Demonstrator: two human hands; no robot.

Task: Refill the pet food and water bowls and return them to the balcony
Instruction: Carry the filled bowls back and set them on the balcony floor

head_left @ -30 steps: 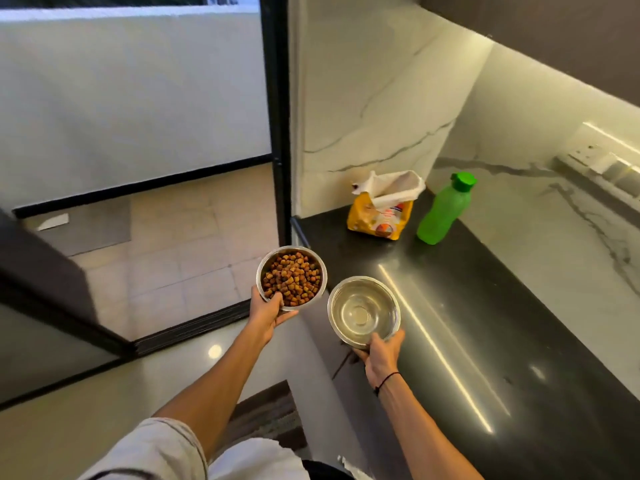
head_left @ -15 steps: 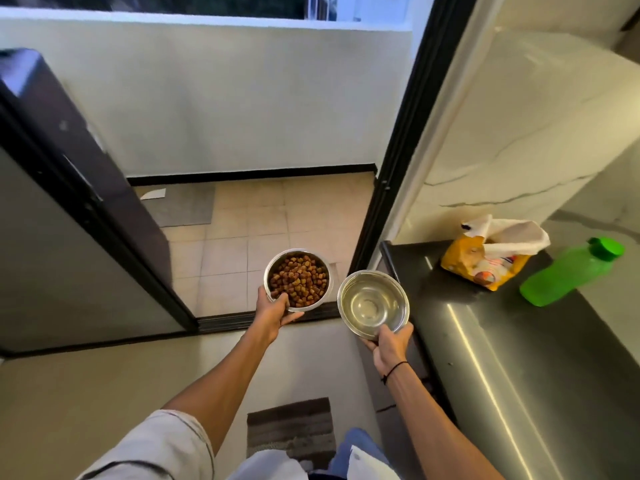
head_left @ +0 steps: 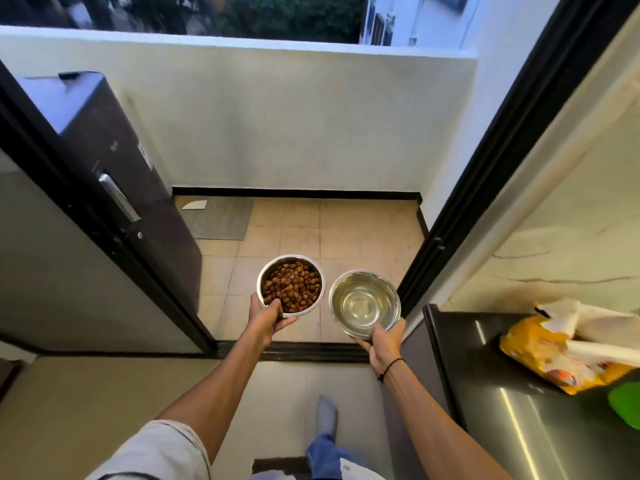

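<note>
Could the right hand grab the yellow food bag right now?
Probably not. The right hand already grips the water bowl, so it has no free fingers. The food bag lies apart on the counter to the right, with nothing between.

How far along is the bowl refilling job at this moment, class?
Done: the food bowl holds kibble and the water bowl holds water. In hand: the left hand grips the food bowl, the right hand the water bowl, facing the open doorway. Left: step onto the balcony floor and set both down.
</note>
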